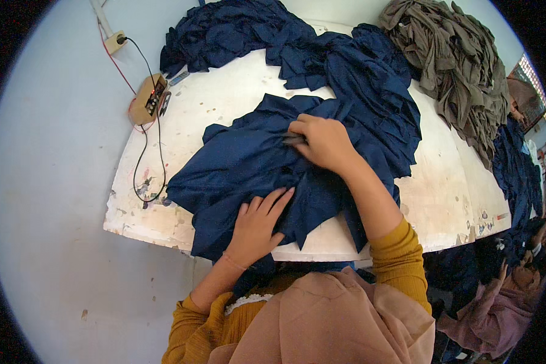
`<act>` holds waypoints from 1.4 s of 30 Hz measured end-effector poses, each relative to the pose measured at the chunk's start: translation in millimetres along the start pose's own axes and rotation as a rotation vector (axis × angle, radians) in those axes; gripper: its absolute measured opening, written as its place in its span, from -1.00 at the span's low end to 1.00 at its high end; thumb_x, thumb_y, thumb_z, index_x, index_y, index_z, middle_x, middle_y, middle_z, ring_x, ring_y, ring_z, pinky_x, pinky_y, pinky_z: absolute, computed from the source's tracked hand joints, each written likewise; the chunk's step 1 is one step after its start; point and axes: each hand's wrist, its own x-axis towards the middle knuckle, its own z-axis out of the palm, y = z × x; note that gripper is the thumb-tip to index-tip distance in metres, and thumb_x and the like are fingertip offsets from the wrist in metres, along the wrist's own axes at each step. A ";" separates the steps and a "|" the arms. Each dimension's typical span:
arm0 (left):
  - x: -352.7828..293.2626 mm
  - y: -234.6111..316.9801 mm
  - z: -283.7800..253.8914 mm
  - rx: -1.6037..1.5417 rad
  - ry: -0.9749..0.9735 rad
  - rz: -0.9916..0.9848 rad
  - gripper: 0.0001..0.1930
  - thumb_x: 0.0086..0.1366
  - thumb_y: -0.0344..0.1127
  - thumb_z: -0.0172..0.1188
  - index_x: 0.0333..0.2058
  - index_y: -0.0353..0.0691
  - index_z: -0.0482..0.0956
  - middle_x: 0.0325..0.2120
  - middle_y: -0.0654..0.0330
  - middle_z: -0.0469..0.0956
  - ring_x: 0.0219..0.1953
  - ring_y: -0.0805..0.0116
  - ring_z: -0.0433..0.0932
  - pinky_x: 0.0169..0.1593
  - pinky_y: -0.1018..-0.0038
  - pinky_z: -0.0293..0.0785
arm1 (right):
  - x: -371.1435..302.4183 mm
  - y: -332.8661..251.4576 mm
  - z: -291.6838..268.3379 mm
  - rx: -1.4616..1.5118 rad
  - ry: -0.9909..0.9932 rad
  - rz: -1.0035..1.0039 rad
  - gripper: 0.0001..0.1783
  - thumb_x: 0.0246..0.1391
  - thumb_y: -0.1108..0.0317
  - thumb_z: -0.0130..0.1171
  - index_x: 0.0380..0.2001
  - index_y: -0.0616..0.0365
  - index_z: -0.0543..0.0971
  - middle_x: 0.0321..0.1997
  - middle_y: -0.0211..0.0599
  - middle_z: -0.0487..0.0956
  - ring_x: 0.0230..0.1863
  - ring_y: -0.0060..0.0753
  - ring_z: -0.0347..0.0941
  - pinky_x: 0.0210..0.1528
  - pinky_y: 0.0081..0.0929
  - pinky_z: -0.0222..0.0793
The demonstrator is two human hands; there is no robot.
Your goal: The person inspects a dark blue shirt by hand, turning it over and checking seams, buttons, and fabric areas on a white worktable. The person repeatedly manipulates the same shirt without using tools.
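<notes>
A dark navy cloth piece (224,161) lies crumpled across the near part of the white table. My left hand (258,224) rests on its near edge, palm down, with the fingers stretched out and slightly apart. Farther up the same cloth, my right hand (321,141) is closed around small thread snips (294,139). The dark pointed blades stick out to the left, close against a fold. Most of the tool is hidden in my fist, so its handle does not show.
More navy garments (370,79) pile up behind and to the right on the white table (431,206). Greyish-brown cloth (449,67) is heaped at the far right. At the left edge sits a wired box (147,100) with a looping black cable. Another person (491,315) is at lower right.
</notes>
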 end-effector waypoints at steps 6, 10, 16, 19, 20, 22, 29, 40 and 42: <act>9.7 -41.8 -29.4 0.137 0.059 0.046 -0.72 0.02 -0.50 0.21 -0.23 -0.18 0.63 -0.27 0.11 0.54 -0.24 0.08 0.58 -0.16 0.28 0.53 | 43.8 37.0 -51.2 0.441 0.576 0.198 -0.66 0.18 0.13 0.23 -0.38 0.24 0.61 -0.51 -0.11 0.57 -0.46 -0.39 0.44 -0.30 -0.42 0.37; 31.7 -46.0 -118.9 0.160 0.439 0.076 -0.84 -0.03 -0.61 0.20 -0.42 -0.27 0.62 -0.35 0.13 0.56 -0.27 0.15 0.58 -0.19 0.36 0.51 | 13.1 62.5 -121.0 0.608 1.017 0.248 -0.67 0.20 0.14 0.25 -0.36 0.24 0.68 -0.48 -0.52 0.54 -0.39 -0.68 0.33 -0.31 -0.65 0.23; 1.8 -62.9 -169.1 -0.090 0.466 0.166 -0.82 -0.09 -0.68 0.10 -0.52 -0.29 0.60 -0.29 0.19 0.60 -0.18 0.22 0.48 0.02 0.37 0.35 | -71.1 68.6 -118.0 0.432 0.646 0.607 -0.60 0.12 0.11 0.33 -0.59 0.21 0.55 -0.62 -0.61 0.39 -0.52 -0.69 0.20 -0.44 -0.61 0.12; -0.9 -66.7 -153.2 -0.050 0.159 0.041 -0.76 -0.05 -0.66 0.05 -0.46 -0.23 0.63 -0.11 0.17 0.62 -0.02 0.11 0.45 0.14 0.27 0.31 | -94.0 58.4 -86.5 0.071 0.370 0.582 -0.73 0.06 0.26 0.36 -0.48 0.21 0.52 -0.56 -0.46 0.43 -0.52 -0.65 0.20 -0.46 -0.59 0.10; -2.3 -69.3 -141.7 -0.005 0.137 0.030 -0.75 -0.02 -0.66 0.07 -0.40 -0.23 0.63 -0.09 0.15 0.61 0.01 0.11 0.45 0.14 0.27 0.32 | -100.3 51.8 -77.2 -0.026 0.441 0.505 -0.75 0.03 0.30 0.37 -0.43 0.22 0.53 -0.48 -0.38 0.48 -0.49 -0.60 0.27 -0.43 -0.57 0.18; 3.7 -63.1 -128.8 -0.040 0.124 0.057 -0.75 0.05 -0.63 0.11 -0.30 -0.22 0.63 -0.09 0.12 0.60 0.03 0.09 0.46 0.13 0.28 0.35 | -105.5 33.8 -66.0 0.005 0.464 0.395 -0.78 0.00 0.33 0.37 -0.34 0.17 0.56 -0.33 -0.24 0.54 -0.39 -0.39 0.45 -0.33 -0.43 0.35; 78.7 12.8 -60.4 -0.149 0.322 0.313 -0.75 0.11 -0.55 0.22 -0.20 -0.23 0.57 -0.25 0.11 0.57 -0.11 0.06 0.53 0.02 0.27 0.43 | -114.8 -47.7 -40.7 0.087 -0.014 -0.053 -0.62 -0.13 0.33 0.36 -0.14 -0.06 0.62 -0.18 -0.34 0.51 -0.35 -0.16 0.54 -0.29 -0.27 0.41; 50.9 0.5 -60.5 -0.209 0.429 0.141 -0.76 0.04 -0.62 0.30 -0.29 -0.26 0.56 -0.42 0.15 0.47 -0.48 0.32 0.52 -0.39 0.49 0.47 | -154.5 40.1 -43.2 -0.056 0.065 0.351 -0.56 -0.29 0.65 0.19 -0.25 0.02 0.68 -0.19 -0.40 0.57 -0.23 -0.19 0.56 -0.19 -0.41 0.49; 37.9 9.4 -48.5 -0.269 0.439 0.116 -0.72 0.03 -0.62 0.31 -0.24 -0.23 0.58 -0.39 0.17 0.47 -0.48 0.31 0.51 -0.40 0.50 0.46 | -149.7 30.4 -57.2 0.167 0.114 0.303 -0.57 -0.26 0.66 0.17 -0.22 0.07 0.67 -0.19 -0.31 0.57 -0.19 -0.11 0.58 -0.18 -0.38 0.50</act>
